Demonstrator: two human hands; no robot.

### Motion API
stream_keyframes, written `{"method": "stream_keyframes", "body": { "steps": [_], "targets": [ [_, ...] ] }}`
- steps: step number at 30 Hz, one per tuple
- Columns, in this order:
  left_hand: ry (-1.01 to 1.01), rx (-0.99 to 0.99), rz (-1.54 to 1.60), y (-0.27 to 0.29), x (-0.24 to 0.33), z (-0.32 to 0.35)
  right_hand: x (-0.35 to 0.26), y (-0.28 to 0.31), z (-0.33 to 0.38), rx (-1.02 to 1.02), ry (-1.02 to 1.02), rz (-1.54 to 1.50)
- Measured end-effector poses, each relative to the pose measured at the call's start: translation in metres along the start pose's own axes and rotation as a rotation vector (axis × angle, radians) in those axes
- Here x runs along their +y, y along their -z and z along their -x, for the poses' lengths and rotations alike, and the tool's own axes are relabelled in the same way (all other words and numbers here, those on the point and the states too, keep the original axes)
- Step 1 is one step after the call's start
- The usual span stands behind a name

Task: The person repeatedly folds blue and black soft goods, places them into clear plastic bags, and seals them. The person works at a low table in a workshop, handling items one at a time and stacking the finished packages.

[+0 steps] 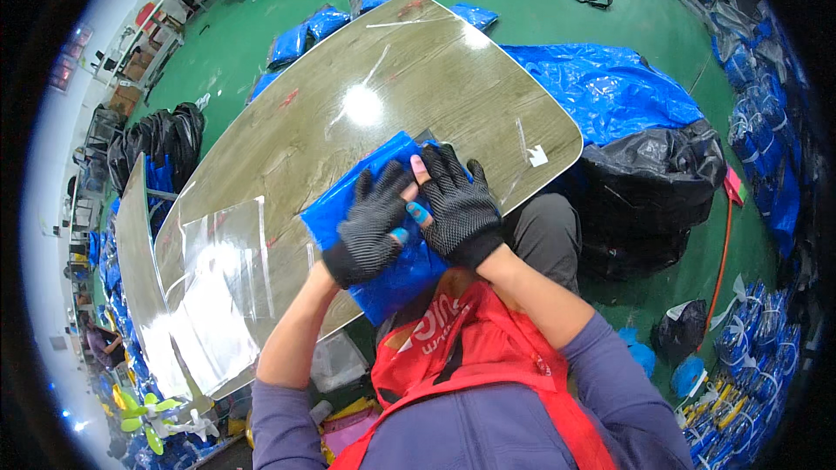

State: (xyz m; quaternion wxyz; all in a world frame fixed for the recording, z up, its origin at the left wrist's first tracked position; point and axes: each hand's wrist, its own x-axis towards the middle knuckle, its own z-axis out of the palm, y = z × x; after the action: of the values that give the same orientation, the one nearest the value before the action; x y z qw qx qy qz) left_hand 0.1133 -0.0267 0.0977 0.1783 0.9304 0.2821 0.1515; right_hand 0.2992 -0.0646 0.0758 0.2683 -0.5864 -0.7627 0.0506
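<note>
A folded blue plastic sheet (329, 207) lies at the near edge of a wood-patterned table (453, 61), with its lower end hanging toward my lap. My left hand (370, 231), in a black dotted glove, rests flat on the sheet's middle. To its right, my right hand (457, 209) wears a matching glove and presses flat on the sheet's right side, fingers stretched out. Bare fingertips and blue wrapping show at places on both hands. Clear plastic bags (209, 322) lie on the table's left part, bright with glare.
Right of the table stands a big heap of blue and black tarpaulin (623, 96). Blue packets (326, 22) lie on the green floor beyond the table. Tied blue bundles (758, 322) line the right side. A small green fan (144, 418) is at the lower left. Another person (103, 339) is far left.
</note>
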Motion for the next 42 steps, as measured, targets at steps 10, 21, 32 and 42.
{"method": "stream_keyframes", "body": {
  "steps": [10, 21, 32, 42],
  "targets": [
    [0.260, 0.137, 0.099, -0.043, -0.061, -0.003, 0.031, -0.015, 0.036, -0.063, 0.288, -0.083],
    [0.379, -0.308, 1.151, 0.029, 0.007, 0.068, 0.050, 0.033, 0.070, -0.256, 0.032, -0.947],
    [0.993, 0.269, 0.742, -0.112, 0.069, 0.224, 0.034, -0.018, 0.138, -0.564, -0.927, -1.594],
    [0.606, 0.241, 0.436, -0.054, -0.010, 0.187, 0.043, -0.001, 0.145, -0.790, -0.708, -1.351]
  ]
}}
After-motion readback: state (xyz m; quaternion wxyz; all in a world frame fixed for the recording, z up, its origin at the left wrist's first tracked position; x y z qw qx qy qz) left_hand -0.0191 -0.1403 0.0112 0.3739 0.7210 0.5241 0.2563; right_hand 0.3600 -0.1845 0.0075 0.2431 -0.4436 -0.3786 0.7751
